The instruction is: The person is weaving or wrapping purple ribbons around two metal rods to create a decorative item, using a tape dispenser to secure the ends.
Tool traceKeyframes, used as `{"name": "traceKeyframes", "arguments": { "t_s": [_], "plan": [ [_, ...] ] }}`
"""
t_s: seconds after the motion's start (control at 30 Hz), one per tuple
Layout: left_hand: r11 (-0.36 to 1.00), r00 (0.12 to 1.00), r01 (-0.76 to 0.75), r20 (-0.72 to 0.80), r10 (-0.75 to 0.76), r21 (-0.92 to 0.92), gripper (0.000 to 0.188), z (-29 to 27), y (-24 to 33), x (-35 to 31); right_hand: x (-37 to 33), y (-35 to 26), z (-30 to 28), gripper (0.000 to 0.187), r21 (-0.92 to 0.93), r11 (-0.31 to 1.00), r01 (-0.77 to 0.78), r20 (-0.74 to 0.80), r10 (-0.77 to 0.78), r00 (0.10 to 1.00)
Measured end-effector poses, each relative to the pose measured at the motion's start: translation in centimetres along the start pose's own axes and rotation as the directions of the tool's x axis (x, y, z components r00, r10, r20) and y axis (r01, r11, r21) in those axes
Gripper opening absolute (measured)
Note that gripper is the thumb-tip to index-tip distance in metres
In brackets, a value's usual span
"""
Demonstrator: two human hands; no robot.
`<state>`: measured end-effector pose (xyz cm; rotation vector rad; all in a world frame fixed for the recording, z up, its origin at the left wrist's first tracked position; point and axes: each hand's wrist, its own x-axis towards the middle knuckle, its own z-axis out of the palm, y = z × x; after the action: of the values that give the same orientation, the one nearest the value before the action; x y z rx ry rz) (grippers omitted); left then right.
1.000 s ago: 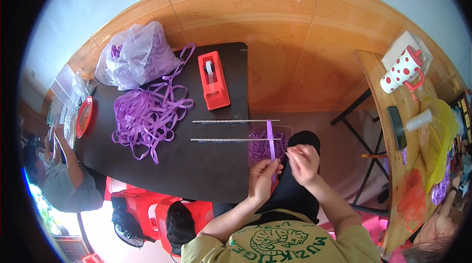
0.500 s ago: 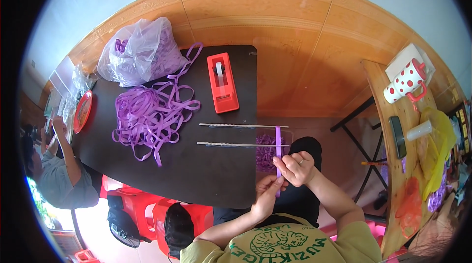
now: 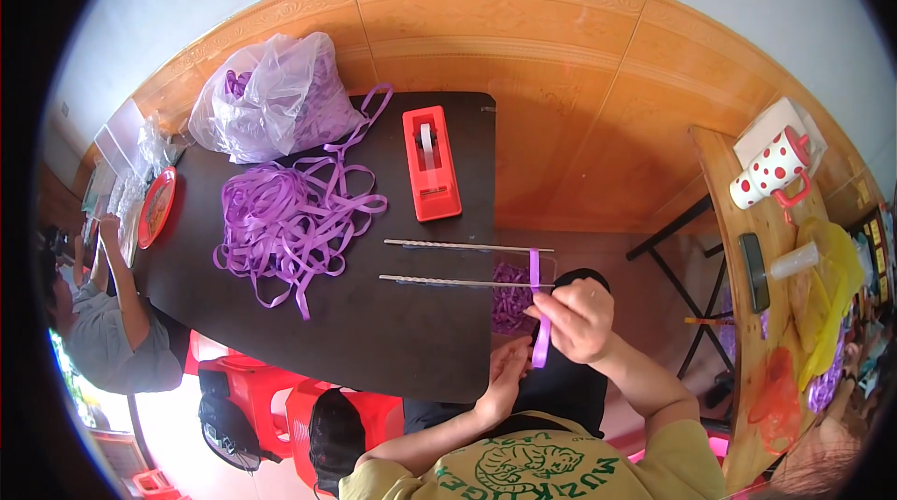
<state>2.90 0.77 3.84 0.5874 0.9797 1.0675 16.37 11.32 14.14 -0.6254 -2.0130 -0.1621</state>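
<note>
Presently, a purple strip point(image 3: 541, 336) is found just beyond the right edge of the dark table point(image 3: 392, 341), its long axis roughly parallel to that edge. It crosses the projecting ends of 2 thin metal sticks point(image 3: 467, 246), which lie side by side on the table and overhang it, nearly at right angles to the strip. Whether the strip loops beneath them cannot be told.

Right hand point(image 3: 579, 321): thumb and forefinger pinch the strip just below the nearer stick; the free tail hangs toward the person. This hand is the nearer to the crossing. Left hand point(image 3: 506, 374): beside the table's right edge, close to the tail, fingers together and partly extended; contact or grip cannot be confirmed.

On the table: a loose purple ribbon pile point(image 3: 280, 220) at left, a filled plastic bag point(image 3: 271, 107) behind it, and 1 red tape dispenser point(image 3: 439, 206) toward the far right corner.
</note>
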Motion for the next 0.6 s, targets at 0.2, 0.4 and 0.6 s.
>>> {"name": "traceKeyframes", "arguments": {
  "t_s": [0.2,0.4,0.6],
  "plan": [
    [0.983,0.974,-0.183,-0.13,0.183,0.016,0.024,3.4,3.1,3.8,4.2,3.1,0.1,0.006,0.496,0.615,-0.613,0.282,0.554,0.784],
    [0.937,0.936,-0.325,-0.183,0.299,-0.129,0.027,4.2,3.6,8.6,3.8,9.0,2.6,0.012,0.429,0.174,-0.887,0.591,0.689,0.421],
    [0.873,0.885,-0.446,-0.24,0.398,-0.197,0.038,5.8,5.4,10.5,2.0,11.0,4.4,0.012,0.487,-0.004,-0.873,0.666,0.649,0.369]
  ]
}}
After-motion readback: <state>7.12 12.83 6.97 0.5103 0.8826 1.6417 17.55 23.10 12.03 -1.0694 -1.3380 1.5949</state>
